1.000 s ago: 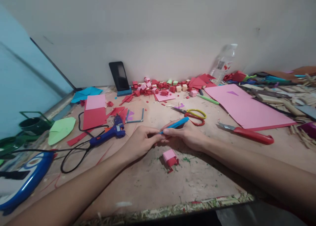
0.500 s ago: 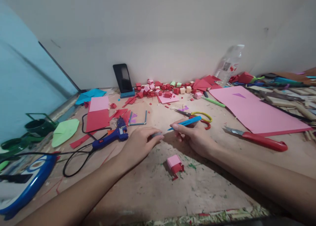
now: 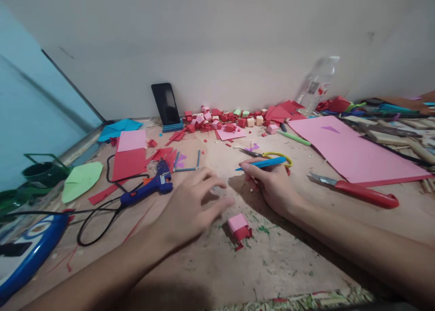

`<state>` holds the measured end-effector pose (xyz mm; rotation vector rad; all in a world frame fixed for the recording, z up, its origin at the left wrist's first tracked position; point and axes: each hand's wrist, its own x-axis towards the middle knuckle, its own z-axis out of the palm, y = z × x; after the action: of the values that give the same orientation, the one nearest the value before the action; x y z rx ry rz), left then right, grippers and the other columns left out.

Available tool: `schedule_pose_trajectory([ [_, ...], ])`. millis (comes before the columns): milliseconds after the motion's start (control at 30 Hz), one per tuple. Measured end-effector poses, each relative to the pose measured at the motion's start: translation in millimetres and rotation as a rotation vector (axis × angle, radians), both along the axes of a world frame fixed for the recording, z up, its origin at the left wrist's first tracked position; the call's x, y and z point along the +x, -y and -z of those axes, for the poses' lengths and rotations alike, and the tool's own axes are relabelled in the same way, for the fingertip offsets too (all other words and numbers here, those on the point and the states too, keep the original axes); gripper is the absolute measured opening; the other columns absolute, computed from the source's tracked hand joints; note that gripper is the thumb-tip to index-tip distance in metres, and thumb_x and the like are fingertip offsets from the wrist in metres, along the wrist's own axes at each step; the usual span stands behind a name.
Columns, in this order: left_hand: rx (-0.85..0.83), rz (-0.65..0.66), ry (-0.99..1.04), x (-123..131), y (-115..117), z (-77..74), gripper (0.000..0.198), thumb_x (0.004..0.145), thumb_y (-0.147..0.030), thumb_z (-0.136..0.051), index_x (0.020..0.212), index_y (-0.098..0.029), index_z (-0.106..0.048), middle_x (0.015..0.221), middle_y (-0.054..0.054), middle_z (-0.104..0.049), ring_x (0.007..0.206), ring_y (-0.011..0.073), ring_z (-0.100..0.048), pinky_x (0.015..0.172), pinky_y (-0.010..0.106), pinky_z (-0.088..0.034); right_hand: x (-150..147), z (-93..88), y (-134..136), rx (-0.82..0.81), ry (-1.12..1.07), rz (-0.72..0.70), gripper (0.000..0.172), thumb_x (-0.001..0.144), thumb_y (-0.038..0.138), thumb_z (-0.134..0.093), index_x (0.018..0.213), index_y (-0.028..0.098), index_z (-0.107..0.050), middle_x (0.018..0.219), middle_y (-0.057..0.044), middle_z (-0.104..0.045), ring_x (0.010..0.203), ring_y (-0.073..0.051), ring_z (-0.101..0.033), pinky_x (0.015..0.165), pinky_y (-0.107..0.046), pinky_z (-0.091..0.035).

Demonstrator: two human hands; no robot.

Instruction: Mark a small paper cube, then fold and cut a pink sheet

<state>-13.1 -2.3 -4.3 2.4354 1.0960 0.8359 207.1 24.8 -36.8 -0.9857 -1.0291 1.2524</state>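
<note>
My right hand (image 3: 276, 184) is closed around a blue pen (image 3: 267, 162), whose tip points left. My left hand (image 3: 195, 202) hovers over the board with thumb and fingers apart; a small greyish shape behind its fingertips is too faint to name. Just right of and below the left thumb sits a small pink and red paper cube (image 3: 238, 223) with loose red flaps. Behind the right hand lie scissors (image 3: 280, 156) with yellow and red handles. Beyond the left fingers, thin grey-blue sticks (image 3: 186, 169) form a three-sided outline.
A blue glue gun (image 3: 144, 191) with a black cable lies at left. A red-handled knife (image 3: 367, 194) and pink paper sheets (image 3: 346, 152) lie at right. Along the wall are a phone (image 3: 165, 103), many small paper cubes (image 3: 230, 127) and a plastic bottle (image 3: 319, 84).
My left hand has opened, its thumb and fingers spreading from a pinch near the grey piece. My right hand has shifted slightly up and right with the pen, which is now nearer level.
</note>
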Motion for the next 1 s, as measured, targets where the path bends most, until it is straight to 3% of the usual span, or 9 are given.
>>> schedule_pose_trajectory([
  [100,-0.141,0.144,0.044,9.7,17.0,-9.0,0.043,0.085,-0.049,-0.084,0.110,-0.020,-0.066,0.106,0.003,-0.065,0.097,0.0229,-0.063,0.084,0.036,-0.049,-1.2,-1.4,-0.6,0.000,0.010,0.012,0.033,0.072,0.041,-0.093,0.083,0.016,-0.077,0.060,0.001,-0.062,0.048,-0.010,-0.047,0.045,-0.023,-0.032],
  [233,-0.288,0.140,-0.046,21.2,30.4,-10.5,0.061,0.072,-0.049,-0.093,0.116,-0.018,-0.065,0.112,0.006,-0.067,0.100,0.0278,-0.063,0.086,0.043,-0.050,-3.4,-5.2,-0.3,-0.002,0.051,0.005,0.032,0.072,0.041,-0.092,0.082,0.015,-0.076,0.060,0.001,-0.062,0.048,-0.011,-0.046,0.045,-0.025,-0.033],
  [367,-0.311,0.133,-0.091,23.5,33.2,-6.0,0.054,0.079,-0.038,-0.087,0.123,-0.018,-0.063,0.120,0.009,-0.066,0.109,0.0312,-0.061,0.094,0.049,-0.049,-3.9,-7.2,1.0,-0.009,0.084,-0.011,0.033,0.072,0.042,-0.091,0.084,0.015,-0.076,0.061,0.000,-0.063,0.049,-0.011,-0.047,0.047,-0.025,-0.033],
  [567,-0.174,0.192,-0.080,20.4,30.1,-1.0,0.018,0.090,-0.017,-0.065,0.108,-0.019,-0.069,0.104,0.006,-0.067,0.098,0.0250,-0.063,0.086,0.041,-0.049,-1.4,-4.4,3.2,0.006,0.090,-0.040,0.032,0.076,0.043,-0.090,0.086,0.015,-0.076,0.063,0.000,-0.064,0.052,-0.011,-0.048,0.048,-0.025,-0.034],
  [833,-0.065,0.141,0.059,12.4,19.1,6.5,0.027,0.095,-0.012,-0.055,0.118,-0.015,-0.069,0.109,0.006,-0.067,0.094,0.0178,-0.066,0.084,0.032,-0.052,-0.5,-1.1,1.7,0.011,0.052,-0.060,0.032,0.079,0.043,-0.090,0.090,0.016,-0.077,0.065,0.001,-0.065,0.053,-0.011,-0.049,0.049,-0.025,-0.036],
  [1000,-0.105,0.109,0.121,12.6,11.2,7.7,0.032,0.092,-0.008,-0.055,0.120,-0.014,-0.068,0.108,0.006,-0.066,0.094,0.0155,-0.066,0.083,0.028,-0.054,0.4,-0.5,1.6,0.015,0.055,-0.067,0.030,0.080,0.042,-0.090,0.090,0.016,-0.077,0.065,0.000,-0.065,0.054,-0.011,-0.049,0.050,-0.025,-0.036],
])
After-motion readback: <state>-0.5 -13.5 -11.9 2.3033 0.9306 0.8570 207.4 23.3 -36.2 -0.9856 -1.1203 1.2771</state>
